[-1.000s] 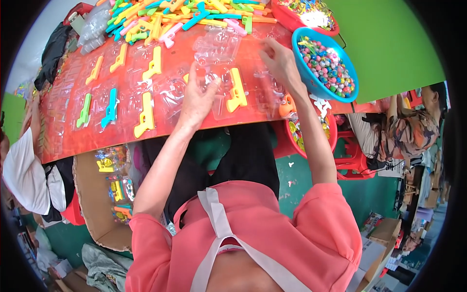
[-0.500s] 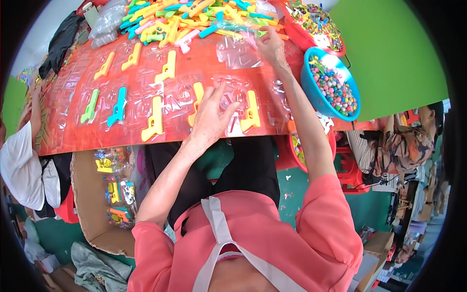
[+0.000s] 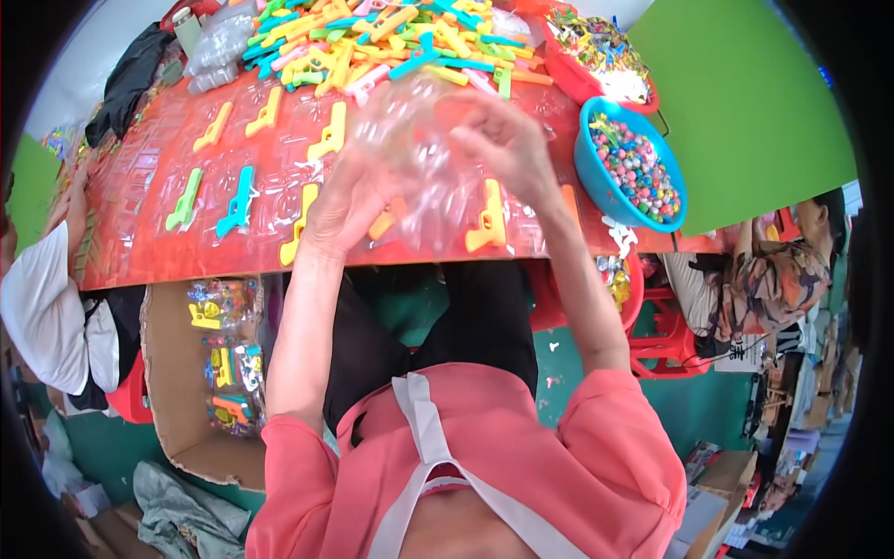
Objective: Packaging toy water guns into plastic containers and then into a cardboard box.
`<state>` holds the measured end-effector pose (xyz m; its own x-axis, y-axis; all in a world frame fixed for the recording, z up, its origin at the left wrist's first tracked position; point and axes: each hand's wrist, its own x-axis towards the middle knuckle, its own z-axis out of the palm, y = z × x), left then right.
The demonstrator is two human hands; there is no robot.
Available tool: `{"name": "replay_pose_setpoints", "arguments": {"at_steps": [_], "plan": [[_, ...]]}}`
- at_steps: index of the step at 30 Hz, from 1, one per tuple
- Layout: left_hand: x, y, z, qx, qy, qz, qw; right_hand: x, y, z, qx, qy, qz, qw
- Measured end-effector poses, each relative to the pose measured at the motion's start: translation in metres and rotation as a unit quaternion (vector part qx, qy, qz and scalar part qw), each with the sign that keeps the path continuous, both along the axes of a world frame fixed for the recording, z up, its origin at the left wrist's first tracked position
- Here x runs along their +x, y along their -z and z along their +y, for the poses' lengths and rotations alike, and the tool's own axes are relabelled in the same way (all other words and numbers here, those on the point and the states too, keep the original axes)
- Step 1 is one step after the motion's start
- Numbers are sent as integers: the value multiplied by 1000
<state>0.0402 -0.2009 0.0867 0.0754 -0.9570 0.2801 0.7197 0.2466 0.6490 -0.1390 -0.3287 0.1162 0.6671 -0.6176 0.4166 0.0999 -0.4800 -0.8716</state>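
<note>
A clear plastic blister tray (image 3: 424,154), smeared by motion, hangs over the near middle of the table between my two hands. My left hand (image 3: 349,200) grips its left side, the fingertips partly lost in blur. At its upper right, my right hand (image 3: 507,149) pinches the plastic between bent fingers and thumb. An orange toy gun (image 3: 487,219) lies below my right hand, in a clear tray on the table. Beside my left wrist is a yellow toy gun (image 3: 300,224); another orange piece (image 3: 386,219) shows partly behind the held plastic.
More trays with toy guns, among them a blue one (image 3: 237,203) and a green one (image 3: 184,200), lie leftward on the red table (image 3: 140,247). A heap of toy guns (image 3: 372,42) fills the back. A blue basin (image 3: 585,154) of colourful balls stands right. Co-workers sit on both sides.
My right hand has come back from the heap's right edge toward me with clear plastic. My left hand has moved left and now meets it at the plastic.
</note>
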Motion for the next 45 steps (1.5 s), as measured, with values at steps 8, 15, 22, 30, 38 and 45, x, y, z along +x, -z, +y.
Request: {"name": "replay_pose_setpoints", "arguments": {"at_steps": [8,15,22,30,38,45], "plan": [[-40,1,38,11,-126,-146,981,14,40,67,-25,77,33,996],[-45,12,57,-2,-205,-206,957,30,39,91,-77,145,33,986],[-35,9,63,-46,-226,-208,951,40,33,100,-210,202,-11,957],[-31,1,75,-27,-199,-193,960,36,27,106,-242,173,21,954],[10,0,98,51,-283,-296,911,0,-16,75,-209,217,-28,953],[26,1,95,42,-107,48,992,-57,-44,-11,-154,287,113,939]]}}
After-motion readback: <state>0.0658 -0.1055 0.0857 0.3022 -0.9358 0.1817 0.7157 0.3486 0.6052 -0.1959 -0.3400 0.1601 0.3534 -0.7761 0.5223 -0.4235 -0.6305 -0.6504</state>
